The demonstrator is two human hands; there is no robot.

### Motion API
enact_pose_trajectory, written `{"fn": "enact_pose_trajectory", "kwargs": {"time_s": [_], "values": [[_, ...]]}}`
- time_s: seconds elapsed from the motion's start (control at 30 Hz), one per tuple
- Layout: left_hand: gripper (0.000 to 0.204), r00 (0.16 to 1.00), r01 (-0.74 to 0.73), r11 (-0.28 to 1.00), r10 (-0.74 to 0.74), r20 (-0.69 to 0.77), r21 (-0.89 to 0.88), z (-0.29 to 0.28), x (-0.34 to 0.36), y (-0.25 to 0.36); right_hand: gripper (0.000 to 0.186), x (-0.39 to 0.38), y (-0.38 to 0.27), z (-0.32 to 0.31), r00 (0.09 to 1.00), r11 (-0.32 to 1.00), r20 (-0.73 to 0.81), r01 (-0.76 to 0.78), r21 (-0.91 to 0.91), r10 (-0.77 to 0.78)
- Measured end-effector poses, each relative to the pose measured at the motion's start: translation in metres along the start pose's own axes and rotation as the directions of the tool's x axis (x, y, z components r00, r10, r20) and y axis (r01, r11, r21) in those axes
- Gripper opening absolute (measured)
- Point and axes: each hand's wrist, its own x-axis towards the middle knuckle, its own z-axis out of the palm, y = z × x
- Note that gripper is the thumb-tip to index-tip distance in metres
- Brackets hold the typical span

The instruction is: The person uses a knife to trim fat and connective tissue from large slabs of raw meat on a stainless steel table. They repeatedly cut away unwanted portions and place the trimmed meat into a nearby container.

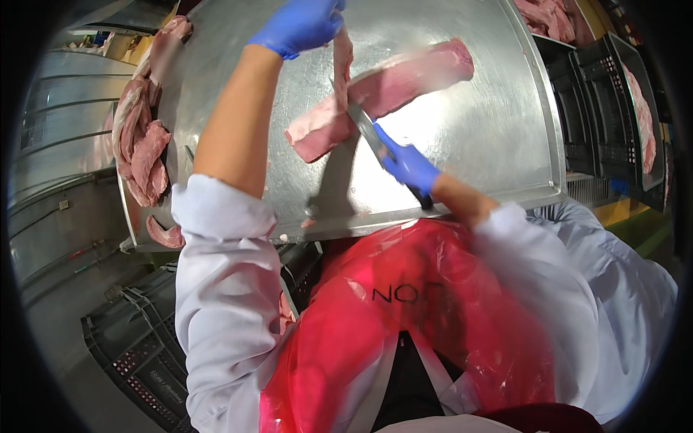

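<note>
A long pink loin of meat [419, 78] lies slantwise on the steel work table [238, 43]. At the top of the view my left hand [299, 29], in a blue glove, is closed on a pale strip of meat [342, 61]. That strip is pulled up taut and its lower end meets the loin. My right hand [410, 164], also blue-gloved, is wrapped round a knife [369, 135] just nearer to me than the loin. The blade points up and left, its tip at the base of the strip. The knife's dark handle end shows below my palm.
Several cut pieces of meat [137, 137] lie along the table's left edge, with a small piece [164, 232] at its near left corner. Dark plastic crates [588, 108] stand at the right, one holding meat [641, 119]. Another dark crate [144, 353] sits low at the left.
</note>
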Motion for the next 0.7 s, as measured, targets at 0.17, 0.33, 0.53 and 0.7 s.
{"fn": "enact_pose_trajectory", "kwargs": {"time_s": [0.17,0.33,0.53,0.7], "values": [[0.018,0.999,-0.035,0.998,0.034,-0.028,-0.047,-0.031,-0.029,0.028,0.069,0.076,-0.034,-0.007,0.970,0.970,0.045,-0.239,0.049,0.237],[0.016,0.986,-0.058,0.998,0.059,-0.157,0.008,-0.060,-0.050,0.005,0.069,0.044,0.015,0.052,0.999,0.969,-0.028,0.018,-0.246,-0.026],[0.016,0.922,-0.205,0.975,0.220,-0.319,0.081,-0.101,-0.077,0.027,0.073,0.116,-0.036,0.046,1.000,0.988,0.004,-0.014,-0.152,0.015],[0.016,0.870,-0.210,0.957,0.276,-0.408,0.198,-0.146,-0.089,0.001,0.075,0.048,-0.032,0.082,0.996,0.999,0.076,0.046,0.025,-0.048]]}}
